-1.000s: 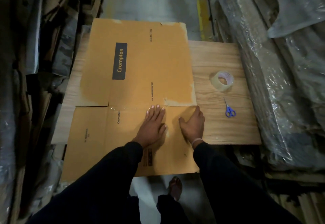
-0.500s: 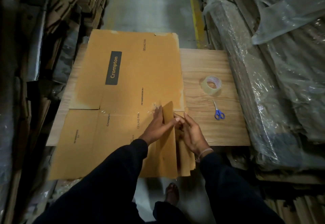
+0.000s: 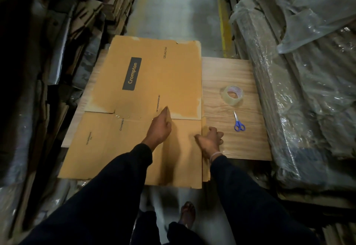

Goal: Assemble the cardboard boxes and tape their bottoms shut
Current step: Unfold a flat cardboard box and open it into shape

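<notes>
Risk first: the flattened cardboard box (image 3: 146, 98) overhangs the near edge of the bench (image 3: 229, 71), so the unsupported flaps could sag or slide off toward my feet if I lift carelessly. The creases look stiff; a flap may spring back flat when released. Torn patches along the far panel's edges suggest the top ply peels easily, so a tape misplacement could strip more.

Grips: my left hand (image 3: 159, 129) lies on the box with fingers straight, pressing along a crease in the near flap row, holding nothing. My right hand (image 3: 210, 140) has its fingers curled round the box's right edge, thumb on top, grasping the cardboard there.

Box: ochre-brown, lying flat, dark "Crompton" label on the far panel, smaller print near the fold line; far panel and near flaps divided by a slotted crease. It covers the bench's left part. Right of the box: tape roll (image 3: 233, 95), with blue-handled scissors (image 3: 238, 123) nearer me.
</notes>
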The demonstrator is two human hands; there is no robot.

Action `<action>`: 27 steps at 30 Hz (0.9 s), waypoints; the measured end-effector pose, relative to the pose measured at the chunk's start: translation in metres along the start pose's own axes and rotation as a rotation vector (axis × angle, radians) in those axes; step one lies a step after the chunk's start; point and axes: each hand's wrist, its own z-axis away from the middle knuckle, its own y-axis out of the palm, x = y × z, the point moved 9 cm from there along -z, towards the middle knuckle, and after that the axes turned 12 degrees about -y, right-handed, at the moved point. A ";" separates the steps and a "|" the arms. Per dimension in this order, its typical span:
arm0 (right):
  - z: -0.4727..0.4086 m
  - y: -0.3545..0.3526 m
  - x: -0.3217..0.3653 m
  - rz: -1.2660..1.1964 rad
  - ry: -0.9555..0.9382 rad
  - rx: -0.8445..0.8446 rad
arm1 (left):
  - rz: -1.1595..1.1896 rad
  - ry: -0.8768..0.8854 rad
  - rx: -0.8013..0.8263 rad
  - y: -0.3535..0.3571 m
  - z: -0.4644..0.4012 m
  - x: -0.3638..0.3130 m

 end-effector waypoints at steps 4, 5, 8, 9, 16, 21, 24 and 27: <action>0.003 0.010 0.007 -0.293 -0.015 0.043 | -0.598 0.201 -0.334 -0.020 0.012 -0.013; 0.007 0.017 0.012 -0.343 -0.023 0.108 | -0.797 0.276 -0.394 -0.016 0.012 -0.017; 0.018 0.027 0.035 -0.272 -0.118 0.248 | -1.106 0.263 -0.204 0.012 -0.002 0.006; 0.017 0.029 0.039 -0.215 -0.149 0.263 | -1.135 0.225 -0.151 0.015 -0.005 0.010; 0.016 0.001 0.094 -0.175 -0.370 0.124 | -1.166 0.169 -0.090 0.001 -0.023 -0.025; 0.014 -0.059 0.156 -0.023 -0.490 -0.111 | -1.032 0.165 -0.036 -0.042 -0.034 -0.093; 0.014 -0.090 0.200 0.062 -0.495 -0.154 | -0.981 0.165 -0.084 -0.081 -0.027 -0.134; 0.015 -0.116 0.236 0.125 -0.502 -0.183 | -1.003 0.077 -0.152 -0.128 -0.012 -0.158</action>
